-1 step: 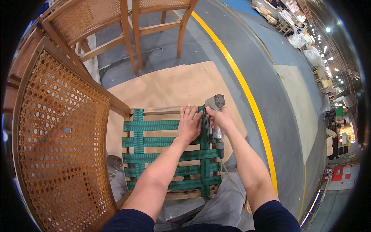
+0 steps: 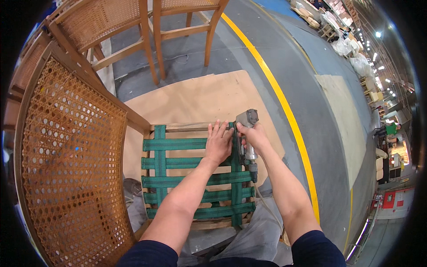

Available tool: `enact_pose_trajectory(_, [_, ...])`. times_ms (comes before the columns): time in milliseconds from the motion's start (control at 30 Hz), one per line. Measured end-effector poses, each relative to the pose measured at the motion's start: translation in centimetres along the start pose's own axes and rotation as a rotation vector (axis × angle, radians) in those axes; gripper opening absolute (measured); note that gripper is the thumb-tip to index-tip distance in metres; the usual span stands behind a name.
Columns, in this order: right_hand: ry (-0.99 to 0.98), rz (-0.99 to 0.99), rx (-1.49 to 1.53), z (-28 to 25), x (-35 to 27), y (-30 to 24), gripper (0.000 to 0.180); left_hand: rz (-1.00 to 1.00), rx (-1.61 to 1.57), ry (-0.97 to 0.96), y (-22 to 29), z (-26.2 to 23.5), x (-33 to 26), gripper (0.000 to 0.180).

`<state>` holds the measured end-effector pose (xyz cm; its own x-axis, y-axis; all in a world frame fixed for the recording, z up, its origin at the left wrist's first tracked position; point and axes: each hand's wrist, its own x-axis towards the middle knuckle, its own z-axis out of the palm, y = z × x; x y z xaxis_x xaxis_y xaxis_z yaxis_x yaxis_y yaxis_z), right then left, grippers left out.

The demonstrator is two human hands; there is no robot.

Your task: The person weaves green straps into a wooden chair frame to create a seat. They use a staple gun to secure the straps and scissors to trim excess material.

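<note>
A wooden seat frame (image 2: pixel 178 127) woven with green webbing straps (image 2: pixel 178 144) rests across my lap. My left hand (image 2: pixel 218 144) lies flat on the straps near the frame's far right corner, fingers spread. My right hand (image 2: pixel 254 135) grips a grey pneumatic staple gun (image 2: pixel 247 118), whose nose points down at the vertical strap by that corner. The gun's body (image 2: pixel 250 155) runs back under my hand and a thin hose trails from it toward my right leg. The two hands are almost touching.
A chair back of woven cane (image 2: pixel 66 169) stands close on my left. Two wooden chairs (image 2: pixel 178 26) stand ahead on the grey floor. A brown board (image 2: pixel 195 98) lies under the frame. A yellow floor line (image 2: pixel 284 107) runs on the right.
</note>
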<state>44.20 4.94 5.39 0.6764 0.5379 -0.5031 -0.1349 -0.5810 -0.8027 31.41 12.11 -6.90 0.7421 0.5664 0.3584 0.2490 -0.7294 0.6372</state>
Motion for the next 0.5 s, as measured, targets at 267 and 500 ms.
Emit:
enact_pose_trajectory(267, [-0.038,-0.026,-0.002,0.70,0.46,-0.09,0.031,0.027,-0.076,0.039,-0.32,-0.34,0.51,0.032])
enact_pose_trajectory(500, [-0.040,-0.030,-0.052,0.52,0.30,-0.26,0.029,0.044,-0.104,0.110,-0.52,-0.28,0.60,0.025])
